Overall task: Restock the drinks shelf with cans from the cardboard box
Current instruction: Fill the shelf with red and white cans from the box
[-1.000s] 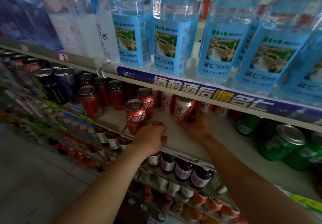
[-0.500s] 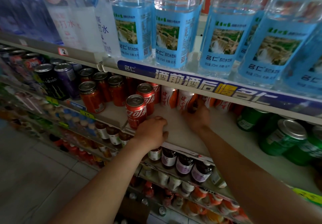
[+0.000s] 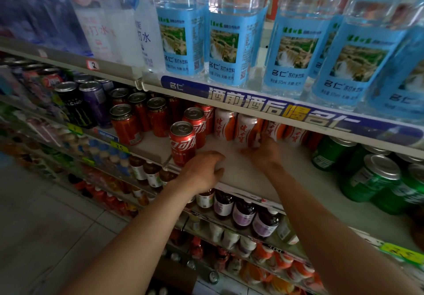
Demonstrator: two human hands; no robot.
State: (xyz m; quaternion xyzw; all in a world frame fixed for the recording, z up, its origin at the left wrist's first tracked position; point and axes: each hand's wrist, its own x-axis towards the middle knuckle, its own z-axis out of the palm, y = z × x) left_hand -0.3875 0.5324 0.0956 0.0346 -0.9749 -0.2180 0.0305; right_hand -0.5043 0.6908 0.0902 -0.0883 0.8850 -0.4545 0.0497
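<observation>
A: Cans first. Where's the left hand?
B: Loosely curled on the shelf edge, holding nothing.
A: Right hand?
B: Pushed a white can back into the row; fingers now on it, blurred. One more stocked.

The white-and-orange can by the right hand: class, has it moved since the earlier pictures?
Yes. The white-and-orange can went deeper into the shelf, from out front near the red cola can into the back row under the blue price strip. The right hand touches it.
</observation>
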